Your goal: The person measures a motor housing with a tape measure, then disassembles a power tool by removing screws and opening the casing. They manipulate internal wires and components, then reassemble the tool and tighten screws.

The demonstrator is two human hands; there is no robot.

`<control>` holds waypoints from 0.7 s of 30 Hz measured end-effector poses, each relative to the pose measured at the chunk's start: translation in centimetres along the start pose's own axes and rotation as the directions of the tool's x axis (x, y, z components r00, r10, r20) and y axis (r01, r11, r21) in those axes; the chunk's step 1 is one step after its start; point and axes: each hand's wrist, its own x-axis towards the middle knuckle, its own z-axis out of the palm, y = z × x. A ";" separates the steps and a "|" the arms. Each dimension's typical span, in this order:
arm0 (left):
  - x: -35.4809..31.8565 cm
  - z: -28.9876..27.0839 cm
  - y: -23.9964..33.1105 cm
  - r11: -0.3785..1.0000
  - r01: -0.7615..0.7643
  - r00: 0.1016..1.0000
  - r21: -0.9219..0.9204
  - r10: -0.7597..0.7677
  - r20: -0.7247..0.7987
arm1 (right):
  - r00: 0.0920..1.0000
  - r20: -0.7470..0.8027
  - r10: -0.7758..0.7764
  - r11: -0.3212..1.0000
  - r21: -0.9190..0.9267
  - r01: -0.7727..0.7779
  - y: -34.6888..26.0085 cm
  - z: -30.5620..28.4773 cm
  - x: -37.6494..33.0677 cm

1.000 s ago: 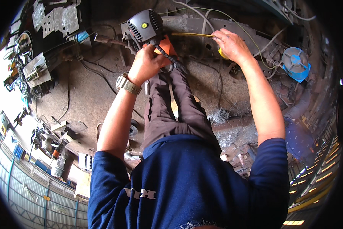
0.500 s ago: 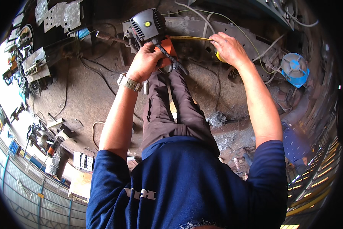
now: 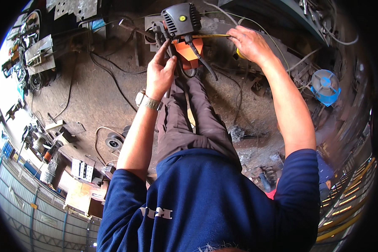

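Note:
A machine (image 3: 181,20) with a grey ribbed housing, a round yellow-green spot on top and an orange lower body (image 3: 188,51) stands before my legs. From it hangs a dark corrugated cable (image 3: 203,59). My left hand (image 3: 160,77) is at its left side, index finger stretched toward the machine and thumb apart; its other fingers are partly hidden. To the right, my right hand (image 3: 250,45) closes round a yellow tape measure (image 3: 240,53), mostly covered by the fingers. Its yellow blade (image 3: 210,35) runs out left to the machine, where its end is hidden.
A dark metal beam (image 3: 222,27) lies behind the machine. A blue-framed fan (image 3: 325,87) stands at the right. Cables (image 3: 113,77) trail over the floor. At the left are metal plates (image 3: 39,56), a black spool (image 3: 114,142) and a perforated block (image 3: 83,169).
My left hand has loosened from the machine's side, its index finger now stretched out. The right hand stays on the tape measure, blade still extended. The whole view has shifted slightly.

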 end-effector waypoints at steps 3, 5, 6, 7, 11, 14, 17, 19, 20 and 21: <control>1.4 -0.7 -0.6 0.995 -0.011 0.999 0.097 0.007 0.044 | 0.999 0.027 0.017 0.999 -0.027 -0.017 -0.2 0.1 0.4; 2.0 -1.0 0.0 0.983 0.010 0.997 0.185 -0.024 0.075 | 0.999 0.042 0.028 0.999 -0.040 -0.026 -0.2 0.2 0.5; 2.3 -1.0 0.0 0.982 -0.026 0.997 0.186 0.011 0.080 | 0.998 0.051 0.031 0.999 -0.046 -0.028 -0.2 0.1 0.6; 2.5 -1.1 -0.1 0.983 -0.031 0.995 0.183 0.013 0.096 | 0.998 0.059 0.034 0.998 -0.053 -0.031 -0.2 0.1 0.6; 3.0 -1.4 0.4 0.983 -0.060 0.988 0.175 0.034 0.147 | 0.996 0.076 0.039 0.997 -0.067 -0.034 -0.5 -0.2 0.7; 3.6 -1.8 0.3 0.978 -0.052 0.982 0.203 0.012 0.189 | 0.997 0.074 0.038 0.996 -0.082 -0.032 -0.6 -0.1 0.9; 4.4 -2.3 -0.2 0.975 -0.041 0.974 0.216 -0.009 0.227 | 0.999 0.045 0.017 0.997 -0.073 -0.014 -0.4 0.3 1.0; 4.6 -2.4 -0.5 0.976 -0.035 0.971 0.215 -0.018 0.239 | 1.000 0.012 -0.005 0.999 -0.045 0.006 -0.3 0.4 1.1; 4.7 -2.5 -0.6 0.976 -0.030 0.970 0.215 -0.023 0.242 | 1.000 0.006 -0.014 0.999 -0.048 0.015 -0.2 0.5 1.2; 4.8 -2.4 -0.6 0.977 -0.026 0.969 0.214 -0.028 0.246 | 1.000 0.001 -0.022 0.998 -0.054 0.022 0.0 0.5 1.2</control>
